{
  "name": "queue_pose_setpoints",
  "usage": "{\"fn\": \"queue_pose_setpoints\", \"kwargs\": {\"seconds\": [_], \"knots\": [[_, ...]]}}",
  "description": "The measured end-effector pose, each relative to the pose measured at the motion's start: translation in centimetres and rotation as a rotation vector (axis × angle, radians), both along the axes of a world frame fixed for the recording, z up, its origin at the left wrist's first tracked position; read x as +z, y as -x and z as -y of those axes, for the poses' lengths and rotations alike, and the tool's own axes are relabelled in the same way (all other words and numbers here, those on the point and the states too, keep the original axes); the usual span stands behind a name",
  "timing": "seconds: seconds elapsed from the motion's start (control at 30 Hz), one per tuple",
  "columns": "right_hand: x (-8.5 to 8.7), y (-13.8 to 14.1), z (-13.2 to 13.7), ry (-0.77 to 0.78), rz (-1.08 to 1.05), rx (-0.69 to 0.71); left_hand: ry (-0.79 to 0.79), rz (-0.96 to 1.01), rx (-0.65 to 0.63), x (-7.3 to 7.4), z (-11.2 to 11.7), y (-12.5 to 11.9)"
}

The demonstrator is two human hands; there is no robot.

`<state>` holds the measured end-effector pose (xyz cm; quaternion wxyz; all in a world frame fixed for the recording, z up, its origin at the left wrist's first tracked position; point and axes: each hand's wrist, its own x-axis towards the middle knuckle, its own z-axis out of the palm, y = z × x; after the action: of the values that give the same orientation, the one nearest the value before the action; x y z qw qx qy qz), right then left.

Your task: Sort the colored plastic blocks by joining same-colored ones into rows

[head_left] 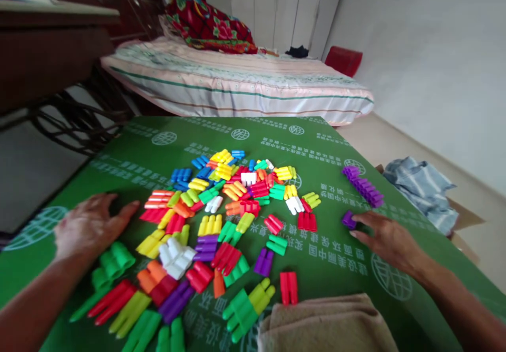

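Observation:
My right hand (389, 238) pinches a small purple building block (348, 220) between thumb and fingers, low over the green board at the right. Just beyond it lies a row of purple blocks (363, 186) joined end to end. My left hand (89, 224) rests on the board at the left, fingers spread, with nothing in it. Between the hands spreads a loose pile of plastic finger-shaped blocks (237, 194) in red, yellow, green, blue, orange, white and purple. Two purple pieces, a single block (263, 262) and a longer one (176, 302), lie nearer to me.
The green board (316, 267) carries white printing. A folded brown cloth (328, 323) lies at its near edge. Past the far edge stands a bed (237, 86) with a red flowered bundle (213, 28). Blue striped cloth (421, 188) lies over a cardboard box at the right.

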<state>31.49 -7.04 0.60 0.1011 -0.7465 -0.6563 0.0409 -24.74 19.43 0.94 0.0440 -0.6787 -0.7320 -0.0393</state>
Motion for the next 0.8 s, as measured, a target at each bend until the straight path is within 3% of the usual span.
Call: {"fn": "queue_pose_setpoints", "kwargs": {"seconds": [0.27,0.8], "knots": [[-1.7,-0.4,0.0,-0.091,0.048,0.003,0.072,0.097,0.058,1.8,1.8,-2.5],[-2.4,0.5,0.4,-0.113,0.019,0.057,0.041,0.106,0.040,1.3,2.3,-2.5]]}}
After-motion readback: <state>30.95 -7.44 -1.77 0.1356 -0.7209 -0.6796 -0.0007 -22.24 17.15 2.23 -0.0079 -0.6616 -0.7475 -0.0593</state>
